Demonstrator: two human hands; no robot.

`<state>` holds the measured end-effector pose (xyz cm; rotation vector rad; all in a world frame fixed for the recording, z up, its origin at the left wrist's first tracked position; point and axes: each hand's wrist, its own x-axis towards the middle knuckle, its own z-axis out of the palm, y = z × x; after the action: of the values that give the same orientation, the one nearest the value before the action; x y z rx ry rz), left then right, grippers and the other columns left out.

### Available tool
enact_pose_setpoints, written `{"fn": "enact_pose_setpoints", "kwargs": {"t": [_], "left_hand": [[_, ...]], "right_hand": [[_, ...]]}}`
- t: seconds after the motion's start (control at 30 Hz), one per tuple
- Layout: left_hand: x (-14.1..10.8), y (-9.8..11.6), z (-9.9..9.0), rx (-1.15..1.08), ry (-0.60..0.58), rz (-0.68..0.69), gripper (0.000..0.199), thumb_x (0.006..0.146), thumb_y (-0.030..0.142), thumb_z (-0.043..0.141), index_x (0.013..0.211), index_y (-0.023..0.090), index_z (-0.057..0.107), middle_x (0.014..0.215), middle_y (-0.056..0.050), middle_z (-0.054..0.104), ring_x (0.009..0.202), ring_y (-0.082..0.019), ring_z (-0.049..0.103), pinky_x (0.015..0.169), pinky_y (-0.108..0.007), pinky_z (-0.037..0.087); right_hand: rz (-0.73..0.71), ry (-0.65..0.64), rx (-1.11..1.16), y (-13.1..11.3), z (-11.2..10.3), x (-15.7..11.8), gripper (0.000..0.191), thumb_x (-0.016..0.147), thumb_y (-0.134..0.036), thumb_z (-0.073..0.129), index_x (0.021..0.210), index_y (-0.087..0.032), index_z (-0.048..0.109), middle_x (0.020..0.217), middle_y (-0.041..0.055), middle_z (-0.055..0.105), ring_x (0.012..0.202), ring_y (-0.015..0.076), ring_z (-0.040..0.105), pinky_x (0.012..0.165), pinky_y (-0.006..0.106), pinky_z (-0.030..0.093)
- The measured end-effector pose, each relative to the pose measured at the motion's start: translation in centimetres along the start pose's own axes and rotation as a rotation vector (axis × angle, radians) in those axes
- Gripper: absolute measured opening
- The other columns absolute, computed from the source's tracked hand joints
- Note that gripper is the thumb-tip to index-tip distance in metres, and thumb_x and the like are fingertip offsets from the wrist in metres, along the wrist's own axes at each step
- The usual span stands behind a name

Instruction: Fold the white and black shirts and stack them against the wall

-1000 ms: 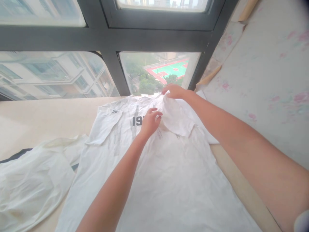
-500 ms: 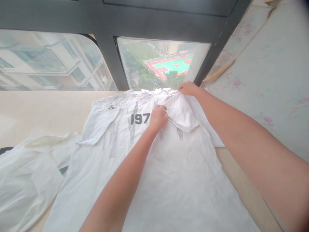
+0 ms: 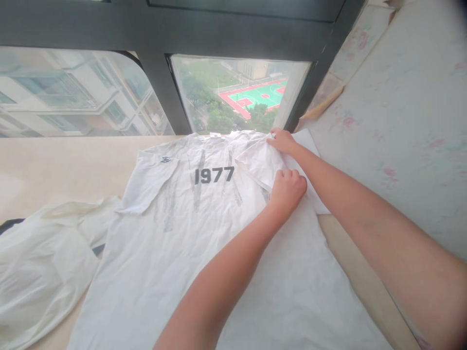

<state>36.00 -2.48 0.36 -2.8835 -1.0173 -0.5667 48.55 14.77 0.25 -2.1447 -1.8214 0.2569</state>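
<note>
A white T-shirt (image 3: 175, 272) lies spread out flat, its neck toward the window. It bears a dark "1977" print, grey streaks and a small dark mark on the left sleeve. Both sleeves are folded inward over the chest. At the right shoulder my right hand (image 3: 282, 141) pinches the fabric near the top of the sleeve. Lower down, my left hand (image 3: 290, 189) is closed at the bottom edge of that same right sleeve (image 3: 259, 163); its fingertips are hidden behind the hand. A flat white piece (image 3: 310, 141) shows beyond the shirt's right side, partly under my right arm.
Another off-white garment (image 3: 47, 262) lies crumpled on the left of the beige surface (image 3: 73, 165). A dark window frame (image 3: 156, 92) rises at the back, with a sports court outside. Floral wallpaper (image 3: 401, 136), peeling at its edge, covers the wall on the right.
My left hand has moved right from the chest print to the sleeve's lower outer part, uncovering the full "1977". My right hand keeps to the shoulder. The view has shifted slightly.
</note>
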Motion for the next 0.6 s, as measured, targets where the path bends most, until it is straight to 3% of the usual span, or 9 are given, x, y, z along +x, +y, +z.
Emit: {"fn": "enact_pose_setpoints", "kwargs": {"t": [0.17,0.3,0.37,0.43,0.5,0.6], "left_hand": [[1.8,-0.5,1.4,-0.016,0.013,0.007,0.021,0.091,0.006,0.046,0.089,0.012,0.065,0.086,-0.011,0.056,0.084,-0.024,0.056,0.066,-0.035,0.035],[-0.4,2.0,0.6,-0.064,-0.001,0.017,0.020,0.093,0.009,0.045,0.090,0.013,0.064,0.089,-0.011,0.057,0.085,-0.024,0.056,0.066,-0.035,0.037],[-3.1,5.1,-0.3,-0.149,0.017,0.045,0.020,0.093,0.012,0.044,0.093,0.013,0.064,0.092,-0.011,0.057,0.087,-0.025,0.056,0.066,-0.035,0.038],[-6.4,9.7,-1.1,-0.290,-0.042,0.066,0.017,0.092,0.015,0.046,0.093,0.013,0.063,0.087,-0.011,0.057,0.079,-0.024,0.056,0.059,-0.033,0.037],[-9.8,15.0,-1.6,-0.447,-0.230,0.109,0.015,0.087,0.015,0.049,0.089,0.014,0.064,0.077,-0.009,0.056,0.067,-0.022,0.055,0.053,-0.033,0.036],[-13.6,22.3,-1.6,-0.725,-0.452,0.128,0.009,0.083,0.019,0.057,0.082,0.018,0.066,0.070,-0.011,0.058,0.065,-0.023,0.057,0.053,-0.034,0.039]], "right_hand": [[-0.004,-0.035,-0.009,0.3,0.2,0.8,0.051,0.086,-0.033,0.058,0.133,-0.012,0.058,0.125,0.0156,0.065,0.115,0.0284,0.059,0.100,0.036,0.043],[0.009,-0.067,0.006,0.4,0.1,1.2,0.052,0.087,-0.032,0.057,0.135,-0.011,0.056,0.127,0.0159,0.063,0.118,0.0291,0.058,0.103,0.037,0.042],[0.017,-0.077,0.008,0.4,0.0,1.3,0.052,0.087,-0.031,0.057,0.135,-0.011,0.056,0.128,0.0159,0.062,0.119,0.0293,0.057,0.104,0.038,0.041],[0.019,-0.074,0.020,0.3,-0.1,1.1,0.051,0.087,-0.030,0.058,0.135,-0.012,0.056,0.129,0.0157,0.062,0.120,0.0292,0.056,0.105,0.039,0.041],[0.023,-0.058,0.043,0.3,-0.1,0.8,0.050,0.087,-0.030,0.058,0.134,-0.012,0.056,0.129,0.0154,0.062,0.120,0.0292,0.056,0.105,0.040,0.041],[0.033,-0.036,0.081,0.3,-0.1,0.2,0.050,0.087,-0.029,0.057,0.134,-0.013,0.056,0.129,0.0161,0.062,0.119,0.0298,0.056,0.104,0.041,0.043]]}}
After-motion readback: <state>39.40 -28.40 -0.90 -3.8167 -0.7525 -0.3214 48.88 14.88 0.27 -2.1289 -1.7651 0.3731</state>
